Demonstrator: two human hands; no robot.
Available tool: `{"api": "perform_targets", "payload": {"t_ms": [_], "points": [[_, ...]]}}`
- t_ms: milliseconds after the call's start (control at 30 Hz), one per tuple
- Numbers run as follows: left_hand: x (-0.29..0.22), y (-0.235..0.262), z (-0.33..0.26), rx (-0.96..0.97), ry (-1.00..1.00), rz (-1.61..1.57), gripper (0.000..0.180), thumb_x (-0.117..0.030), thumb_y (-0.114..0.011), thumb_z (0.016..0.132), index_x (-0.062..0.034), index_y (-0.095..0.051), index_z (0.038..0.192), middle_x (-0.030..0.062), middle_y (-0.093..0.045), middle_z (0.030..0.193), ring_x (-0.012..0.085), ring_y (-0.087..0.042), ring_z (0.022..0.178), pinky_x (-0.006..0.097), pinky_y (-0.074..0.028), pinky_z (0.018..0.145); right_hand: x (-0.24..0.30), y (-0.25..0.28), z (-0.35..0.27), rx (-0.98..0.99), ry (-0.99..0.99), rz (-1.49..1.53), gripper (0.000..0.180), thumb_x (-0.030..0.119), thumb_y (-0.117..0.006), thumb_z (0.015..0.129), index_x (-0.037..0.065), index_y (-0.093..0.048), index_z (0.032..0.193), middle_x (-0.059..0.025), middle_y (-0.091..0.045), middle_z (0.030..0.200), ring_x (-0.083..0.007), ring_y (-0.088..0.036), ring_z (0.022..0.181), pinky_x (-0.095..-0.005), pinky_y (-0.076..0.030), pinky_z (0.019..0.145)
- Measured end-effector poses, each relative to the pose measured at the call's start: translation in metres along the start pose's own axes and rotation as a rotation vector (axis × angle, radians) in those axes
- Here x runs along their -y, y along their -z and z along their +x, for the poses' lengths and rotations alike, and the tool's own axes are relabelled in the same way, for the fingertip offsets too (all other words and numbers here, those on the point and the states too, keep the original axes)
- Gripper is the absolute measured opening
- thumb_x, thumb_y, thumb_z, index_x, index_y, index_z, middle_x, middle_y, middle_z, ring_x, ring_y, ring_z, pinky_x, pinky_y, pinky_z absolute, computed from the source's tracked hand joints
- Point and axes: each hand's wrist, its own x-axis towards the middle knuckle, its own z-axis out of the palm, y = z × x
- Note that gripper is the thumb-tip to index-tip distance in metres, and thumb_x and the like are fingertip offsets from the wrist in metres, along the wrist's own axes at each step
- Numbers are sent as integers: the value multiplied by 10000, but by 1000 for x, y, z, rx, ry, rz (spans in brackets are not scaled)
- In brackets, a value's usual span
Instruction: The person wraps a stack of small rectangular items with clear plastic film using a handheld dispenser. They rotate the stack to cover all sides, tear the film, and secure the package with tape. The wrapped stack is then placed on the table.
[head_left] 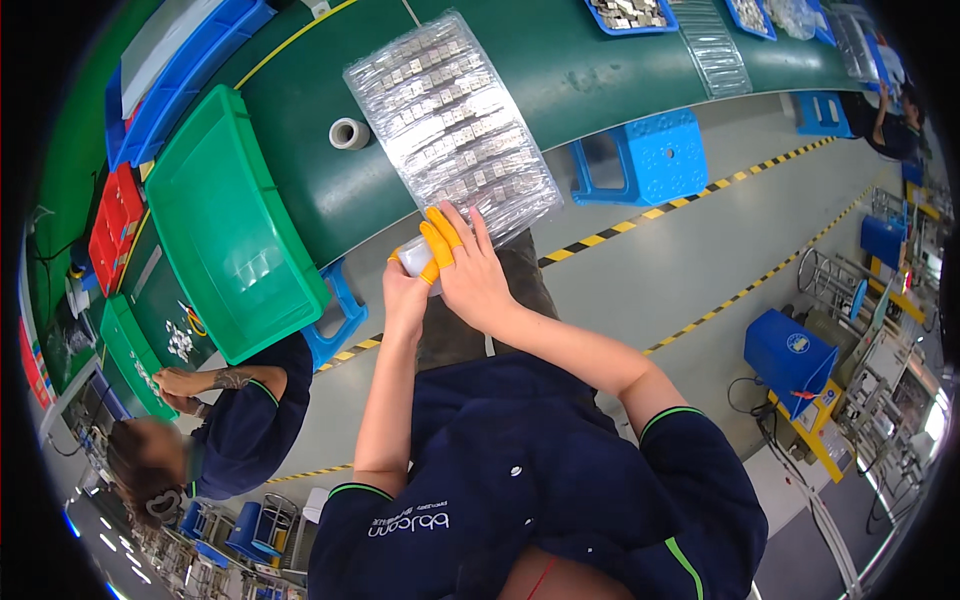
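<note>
A tray [455, 130] with rows of small metallic parts lies on the green table, wrapped in shiny clear film. Its near end juts past the table edge toward me. At the near left corner, my left hand [405, 298] is closed round a whitish roll of film [413, 257], partly hidden by the fingers. My right hand [474, 275] reaches across beside it, fingers stretched out over the tray's near end, thumb side against the roll. Yellow finger cots cover several fingertips. Whether the right fingers press on the film is hard to make out.
A cardboard-coloured tube ring [348, 134] stands left of the tray. Farther left is a big green bin [225, 220]. A co-worker [240, 420] handles small white pieces at lower left. Blue stools [660, 160] stand by the table; machines [830, 370] are at right.
</note>
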Motion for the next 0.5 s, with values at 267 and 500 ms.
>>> {"api": "perform_targets", "payload": {"t_ms": [267, 500], "points": [[9, 11, 12, -4, -111, 24, 574, -124, -766, 661, -11, -425, 1108, 82, -567, 1006, 132, -569, 875, 266, -468, 756, -45, 35, -25, -260, -274, 261, 740, 249, -651, 752, 25, -260, 1339, -165, -226, 1402, -301, -125, 1332, -454, -45, 1065], [58, 9, 41, -106, -423, -179, 633, -257, -759, 689, -26, -409, 1163, 91, -520, 1096, 177, -522, 979, 304, -406, 859, -77, -45, -9, -745, -867, 1597, 712, 579, -343, 861, 81, -227, 1356, -78, -255, 1391, -225, -229, 1285, -393, -192, 1045]]}}
